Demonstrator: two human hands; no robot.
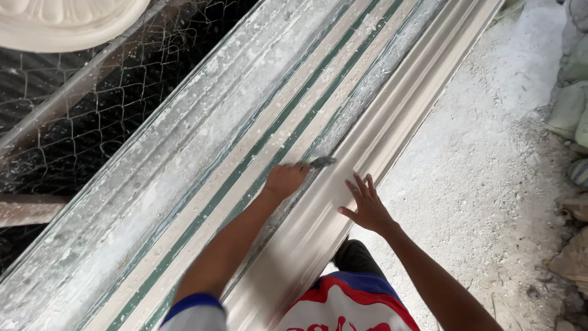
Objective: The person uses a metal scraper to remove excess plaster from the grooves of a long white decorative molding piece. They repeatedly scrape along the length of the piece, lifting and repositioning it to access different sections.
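Two hands work on a long white plaster moulding (pixel 343 202) lying along the surface (pixel 153 184): left hand (pixel 285 179) grips a small scraper (pixel 321 162) against it; right hand (pixel 365 205) rests flat, fingers spread.

Far up-left of the hands, a white ornamental plaster disc (pixel 61 21) lies over chicken wire mesh (pixel 92 116). To their right spreads the dusty white floor (pixel 490 153), with grey sacks (pixel 572 104) stacked at its far edge.

Soft daylight came from about two o'clock — the floor (pixel 490 159) there glared nearly white, while the mesh (pixel 92 110) at ten o'clock stayed dark. Shadows were faint; edges looked slightly smeared.
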